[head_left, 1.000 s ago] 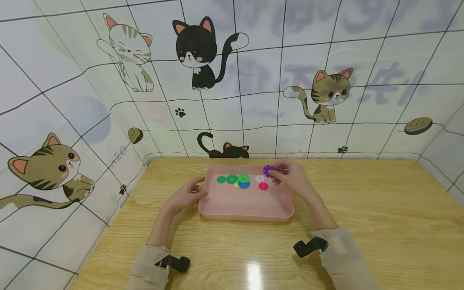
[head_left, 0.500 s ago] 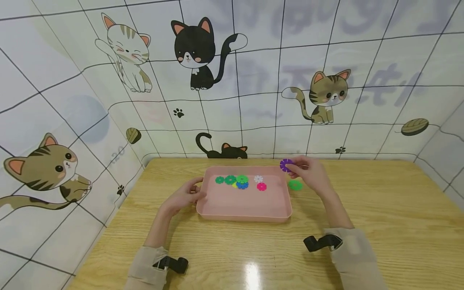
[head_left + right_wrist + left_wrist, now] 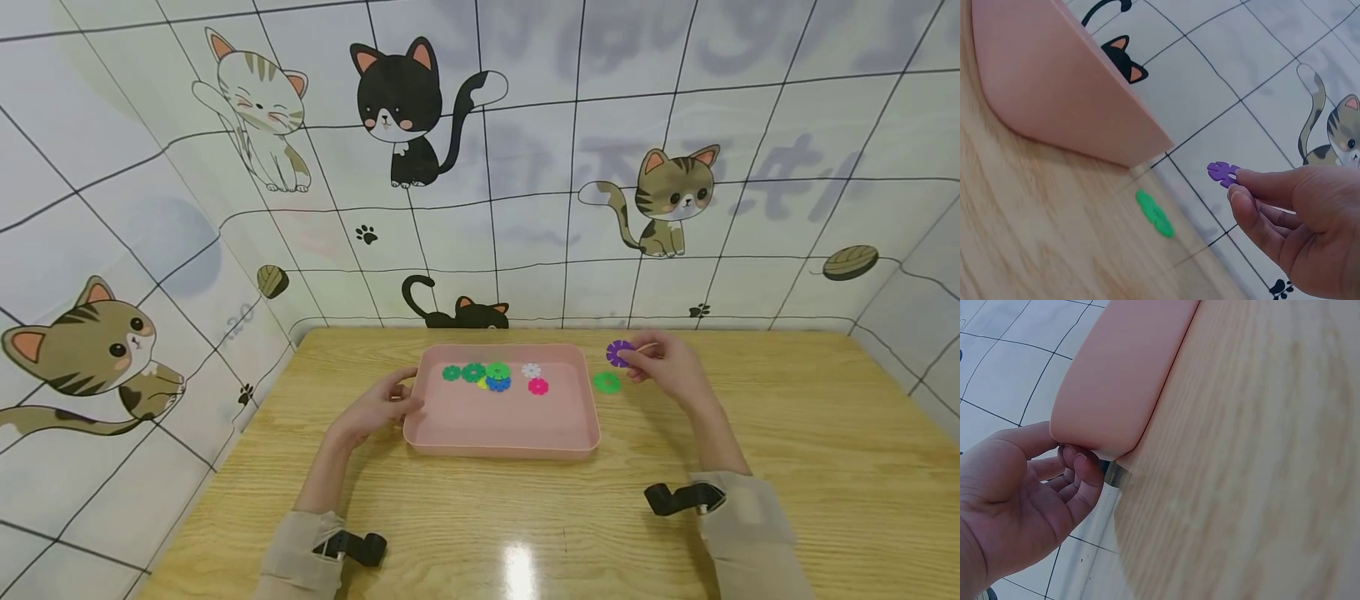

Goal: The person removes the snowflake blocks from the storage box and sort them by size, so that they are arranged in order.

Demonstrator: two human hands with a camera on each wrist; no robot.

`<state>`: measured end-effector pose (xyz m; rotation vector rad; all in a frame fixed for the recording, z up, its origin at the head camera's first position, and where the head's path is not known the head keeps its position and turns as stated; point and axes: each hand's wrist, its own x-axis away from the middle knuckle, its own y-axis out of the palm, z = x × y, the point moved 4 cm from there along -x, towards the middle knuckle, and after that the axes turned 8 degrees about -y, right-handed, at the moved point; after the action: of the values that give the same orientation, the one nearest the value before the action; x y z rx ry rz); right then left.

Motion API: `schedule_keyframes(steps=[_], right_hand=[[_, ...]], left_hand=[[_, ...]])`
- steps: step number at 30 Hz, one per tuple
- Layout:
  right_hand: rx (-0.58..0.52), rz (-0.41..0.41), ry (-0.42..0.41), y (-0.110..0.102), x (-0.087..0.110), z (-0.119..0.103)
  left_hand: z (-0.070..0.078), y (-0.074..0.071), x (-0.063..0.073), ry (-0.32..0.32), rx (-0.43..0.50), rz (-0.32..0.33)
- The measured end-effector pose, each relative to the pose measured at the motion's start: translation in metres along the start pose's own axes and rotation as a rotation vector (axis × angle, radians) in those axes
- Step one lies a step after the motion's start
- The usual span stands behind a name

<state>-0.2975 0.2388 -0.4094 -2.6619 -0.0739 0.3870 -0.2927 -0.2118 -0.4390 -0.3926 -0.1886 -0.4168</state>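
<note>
In the head view my right hand (image 3: 667,367) pinches a purple snowflake disc (image 3: 618,353) between thumb and fingers, held above the table to the right of the pink tray (image 3: 502,425). The right wrist view also shows this purple disc (image 3: 1222,173) at the fingertips. Below it a green snowflake disc (image 3: 607,383) lies flat on the table, just beyond the tray's right side. My left hand (image 3: 375,406) grips the tray's left edge; in the left wrist view the thumb is at the rim and the fingers curl by the wall (image 3: 1110,375).
Inside the tray lie several more discs: green (image 3: 473,372), light green (image 3: 498,371), blue (image 3: 498,383), a partly covered yellow one (image 3: 482,384), white (image 3: 531,370) and pink (image 3: 537,387). Behind the wooden table (image 3: 450,517) stands a white wall (image 3: 525,233) with cartoon cats.
My right hand has carried the purple disc from above the tray's right back corner out to the right, then slightly lower. The green disc on the table has come into view. My left hand stays on the tray.
</note>
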Motion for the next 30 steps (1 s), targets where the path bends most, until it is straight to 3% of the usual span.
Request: schedule_keyframes(steps=[16,30], right_hand=[[0.086,-0.015,0.190,-0.010,0.008,0.031],[0.122,-0.055,0.245,-0.012,0.012,0.039]], left_hand=[[0.000,0.000,0.000,-0.009,0.002,-0.001],[-0.001,0.000,-0.002,-0.015,0.008,0.000]])
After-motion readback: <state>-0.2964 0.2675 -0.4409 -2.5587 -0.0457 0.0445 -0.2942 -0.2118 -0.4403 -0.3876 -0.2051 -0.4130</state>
